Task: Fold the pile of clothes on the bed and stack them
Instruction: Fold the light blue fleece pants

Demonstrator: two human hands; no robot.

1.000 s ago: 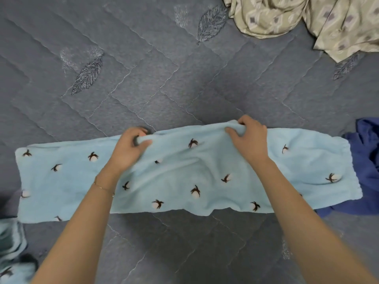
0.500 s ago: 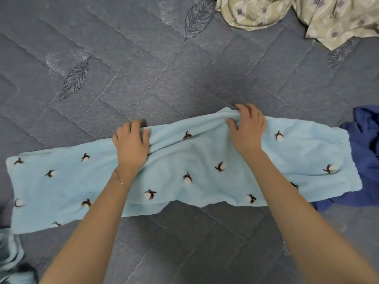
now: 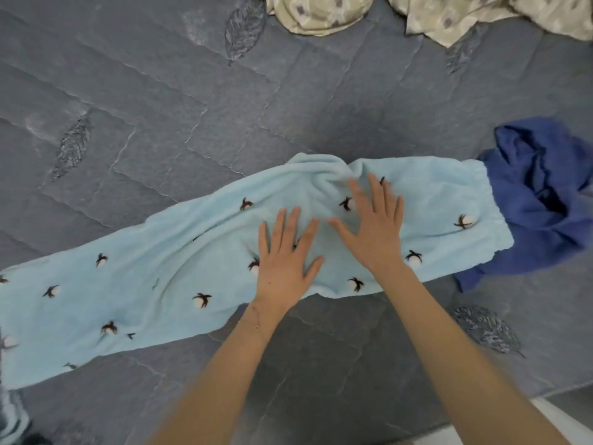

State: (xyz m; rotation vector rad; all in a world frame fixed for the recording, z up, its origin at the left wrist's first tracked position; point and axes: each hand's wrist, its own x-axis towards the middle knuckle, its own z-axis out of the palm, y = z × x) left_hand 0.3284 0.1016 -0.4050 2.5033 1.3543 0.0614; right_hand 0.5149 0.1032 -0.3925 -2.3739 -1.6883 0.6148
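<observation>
A pair of light blue fleece trousers (image 3: 134, 293) with small dark-and-white motifs lies folded lengthwise across the grey quilted bed (image 3: 160, 107), waistband at the right. My left hand (image 3: 285, 252) lies flat on the middle of the fabric with fingers spread. Beside it, my right hand (image 3: 372, 226) also presses flat on the cloth, fingers straight. A bunched ridge of fabric sits just beyond my right fingertips.
A dark blue garment (image 3: 542, 200) lies crumpled at the right, partly under the waistband. Beige patterned clothes (image 3: 449, 14) are heaped at the far edge. Another light blue patterned piece (image 3: 12, 422) shows at the bottom left. The bed's near edge (image 3: 500, 409) runs at the bottom right.
Both hands have let go of the trousers' far edge and now lie flat and spread on the fabric, closer together. The view has shifted to the right.
</observation>
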